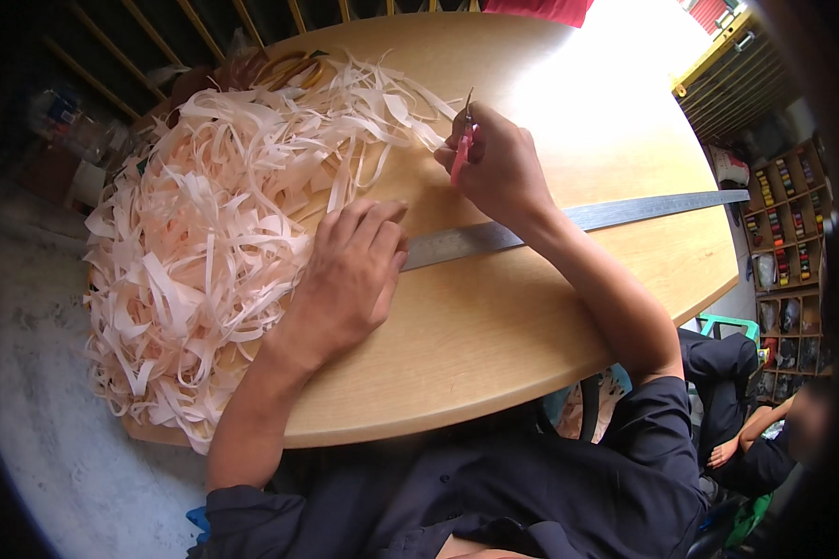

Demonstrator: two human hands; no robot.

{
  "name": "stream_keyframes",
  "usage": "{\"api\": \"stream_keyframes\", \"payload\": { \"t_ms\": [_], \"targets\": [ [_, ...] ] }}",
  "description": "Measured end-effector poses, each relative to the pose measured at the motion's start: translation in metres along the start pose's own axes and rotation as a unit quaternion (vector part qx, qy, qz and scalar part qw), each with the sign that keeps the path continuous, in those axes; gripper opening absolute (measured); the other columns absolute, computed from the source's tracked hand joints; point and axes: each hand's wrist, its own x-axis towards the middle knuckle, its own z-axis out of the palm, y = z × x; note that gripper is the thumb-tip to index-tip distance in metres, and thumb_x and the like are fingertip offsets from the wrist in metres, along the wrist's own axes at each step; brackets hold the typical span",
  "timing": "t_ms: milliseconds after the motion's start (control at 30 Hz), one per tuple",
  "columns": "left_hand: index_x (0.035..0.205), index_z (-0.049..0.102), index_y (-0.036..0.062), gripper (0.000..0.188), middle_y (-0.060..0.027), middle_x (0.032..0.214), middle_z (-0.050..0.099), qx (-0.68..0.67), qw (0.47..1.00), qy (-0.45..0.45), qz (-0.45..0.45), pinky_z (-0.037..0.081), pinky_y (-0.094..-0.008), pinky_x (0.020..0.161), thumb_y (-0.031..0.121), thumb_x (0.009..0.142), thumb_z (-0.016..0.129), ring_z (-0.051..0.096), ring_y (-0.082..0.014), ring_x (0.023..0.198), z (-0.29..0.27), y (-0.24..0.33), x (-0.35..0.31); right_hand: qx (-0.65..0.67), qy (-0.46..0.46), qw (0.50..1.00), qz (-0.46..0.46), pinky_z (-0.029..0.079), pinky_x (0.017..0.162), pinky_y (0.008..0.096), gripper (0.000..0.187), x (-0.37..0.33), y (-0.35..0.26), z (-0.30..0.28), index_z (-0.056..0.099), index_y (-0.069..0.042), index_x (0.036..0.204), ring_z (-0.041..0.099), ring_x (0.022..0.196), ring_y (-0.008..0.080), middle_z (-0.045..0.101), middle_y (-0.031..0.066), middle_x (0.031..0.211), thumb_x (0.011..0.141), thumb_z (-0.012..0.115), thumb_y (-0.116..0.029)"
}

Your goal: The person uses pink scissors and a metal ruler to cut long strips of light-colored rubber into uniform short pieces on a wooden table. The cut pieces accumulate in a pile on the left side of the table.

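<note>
A large heap of pale pink cut strips point(205, 233), thin and curling, covers the left part of the table; whether they are cloth or paper I cannot tell. My left hand point(350, 270) lies at the heap's right edge with fingers stretched over the end of a long steel ruler point(615, 212). The ruler runs rightward beneath my right forearm. Beyond it, my right hand point(499, 158) is closed around small snips point(461, 154) with a pinkish-red handle, their dark metal tip pointing away from me. Some loose strip ends lie close to its fingertips.
The light wooden table point(457, 373) has curved edges. Scissors point(294, 70) with yellowish handles lie behind the heap. At the far edge is a red cloth point(541, 9). Another person point(746, 438) sits at the right, near a wooden shelf point(788, 224) of thread spools.
</note>
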Motion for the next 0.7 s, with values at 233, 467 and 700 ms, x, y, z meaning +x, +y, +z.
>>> {"api": "stream_keyframes", "payload": {
  "t_ms": [233,467,700],
  "targets": [
    [0.109,0.061,0.0018,0.015,-0.0163,0.138,0.061,-0.008,1.0,-0.001,-0.007,0.04,-0.0483,0.113,0.005,0.095,0.066,0.053,-0.0366,0.135,0.001,0.0,-0.001,-0.036,0.002,0.999,-0.006,0.058,0.071,0.0447,0.018,0.002,0.01,-0.016,0.066,-0.001,0.101,0.076,0.079,0.0385,0.075,0.0214,0.086,0.087,0.075,-0.008],
    [0.108,0.061,0.0021,0.015,-0.0161,0.138,0.061,-0.005,1.0,-0.003,-0.006,0.039,-0.0479,0.113,0.004,0.095,0.066,0.053,-0.0363,0.135,-0.001,0.001,0.0,-0.066,0.035,0.996,-0.046,0.058,0.071,0.0463,0.02,0.001,0.02,-0.014,0.066,-0.001,0.101,0.075,0.078,0.0397,0.074,0.0223,0.086,0.087,0.076,-0.009],
    [0.11,0.061,0.0017,0.016,-0.0162,0.139,0.061,0.008,1.0,-0.012,-0.002,0.039,-0.0479,0.113,0.005,0.095,0.065,0.052,-0.0363,0.135,-0.002,0.001,-0.002,-0.094,0.035,0.994,-0.045,0.057,0.071,0.049,0.017,-0.001,0.019,-0.014,0.066,-0.003,0.102,0.073,0.077,0.0423,0.075,0.0215,0.086,0.087,0.073,-0.007]
  ]
}}
